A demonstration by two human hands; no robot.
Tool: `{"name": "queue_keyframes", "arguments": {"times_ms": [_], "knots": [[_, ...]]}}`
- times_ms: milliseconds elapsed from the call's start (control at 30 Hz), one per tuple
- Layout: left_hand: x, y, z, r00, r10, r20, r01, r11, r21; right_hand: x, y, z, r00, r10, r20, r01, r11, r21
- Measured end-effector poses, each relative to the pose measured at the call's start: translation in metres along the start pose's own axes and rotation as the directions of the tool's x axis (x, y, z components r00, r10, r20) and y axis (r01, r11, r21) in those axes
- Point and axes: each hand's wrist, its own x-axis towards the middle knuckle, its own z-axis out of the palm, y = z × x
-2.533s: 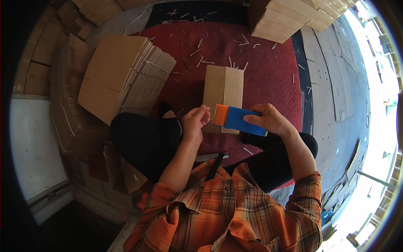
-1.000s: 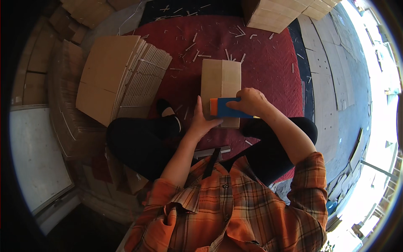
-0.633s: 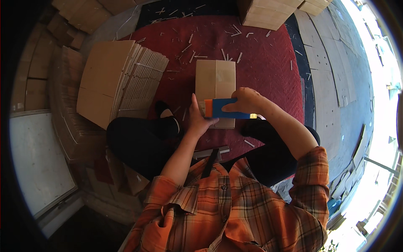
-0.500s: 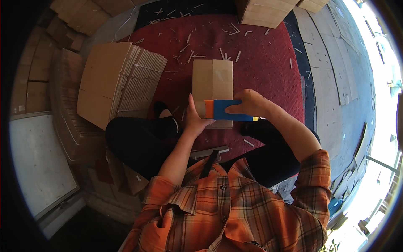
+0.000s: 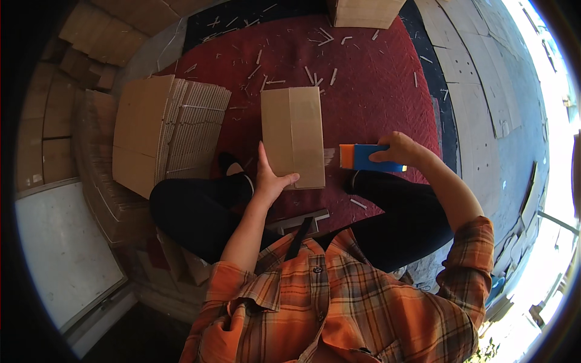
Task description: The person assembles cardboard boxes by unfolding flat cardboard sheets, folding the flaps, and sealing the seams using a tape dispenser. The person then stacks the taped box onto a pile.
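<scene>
A brown cardboard box, closed, with a shiny strip along its top seam, sits in front of me. My left hand grips its near left corner, thumb over the top and fingers up the left side. To the right of the box, apart from it, my right hand is closed around a blue and orange tape dispenser. Its orange end points at the box. A pale, see-through band shows between the box and the dispenser; it looks like tape.
Paper-like cardboard scraps litter the red mat. A tied stack of flattened boxes stands at the left, and another box at the far edge. My legs flank the work. A grey metal piece lies between them.
My right hand has drawn the tape dispenser off the box toward the right. The box and my left hand sit slightly farther left in view, and the left thumb now rests on the box top.
</scene>
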Motion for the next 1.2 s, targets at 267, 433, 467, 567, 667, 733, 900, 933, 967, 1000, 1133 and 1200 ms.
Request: {"name": "queue_keyframes", "arguments": {"times_ms": [267, 433, 467, 567, 667, 733, 900, 933, 967, 1000, 1133, 1200], "knots": [[0.001, -0.004, -0.001, 1.0, 0.017, -0.012, -0.017, 1.0, 0.013, 0.031, -0.014, 0.022, 0.999, -0.045, -0.02, 0.043, 0.997, -0.056], [0.0, -0.002, 0.0, 1.0, 0.02, -0.011, -0.02, 1.0, -0.015, 0.038, -0.031, 0.028, 0.998, -0.033, -0.055, 0.028, 0.996, -0.087], [0.001, -0.002, -0.001, 0.999, 0.034, -0.017, -0.034, 0.999, -0.026, 0.038, -0.036, 0.027, 0.997, -0.03, -0.072, 0.022, 0.994, -0.103], [0.0, -0.002, 0.0, 0.999, 0.046, -0.027, -0.047, 0.998, -0.04, 0.037, -0.063, 0.014, 0.999, 0.045, -0.02, -0.048, 0.982, -0.184], [0.0, -0.001, -0.002, 0.998, 0.049, -0.034, -0.05, 0.999, -0.02, 0.041, -0.085, 0.007, 0.996, 0.082, -0.026, -0.086, 0.967, -0.239], [0.001, -0.005, -0.002, 0.998, 0.057, -0.041, -0.058, 0.998, -0.004, 0.052, -0.096, 0.025, 0.994, 0.077, -0.073, -0.095, 0.948, -0.303], [0.004, -0.013, 0.0, 0.998, 0.048, -0.03, -0.047, 0.999, 0.018, 0.084, -0.09, 0.092, 0.972, 0.082, -0.219, -0.153, 0.93, -0.333], [0.003, -0.016, -0.003, 0.998, 0.057, -0.04, -0.056, 0.998, 0.016, 0.083, -0.087, 0.093, 0.961, 0.121, -0.25, -0.192, 0.94, -0.284], [0.003, -0.02, -0.005, 0.997, 0.076, -0.009, -0.076, 0.997, -0.027, 0.083, -0.082, 0.091, 0.947, 0.161, -0.279, -0.23, 0.945, -0.232], [0.004, -0.014, -0.006, 0.995, 0.096, 0.029, -0.094, 0.993, -0.074, 0.078, -0.08, 0.083, 0.936, 0.193, -0.294, -0.255, 0.948, -0.19], [0.024, 0.007, -0.022, 0.977, -0.206, -0.053, 0.185, 0.945, -0.268, 0.067, -0.088, 0.051, 0.876, 0.203, -0.438, -0.264, 0.961, -0.083], [0.042, 0.005, -0.021, 0.986, -0.168, 0.0, 0.163, 0.96, -0.229, 0.068, -0.1, 0.042, 0.872, 0.165, -0.46, -0.242, 0.964, -0.113]]}}
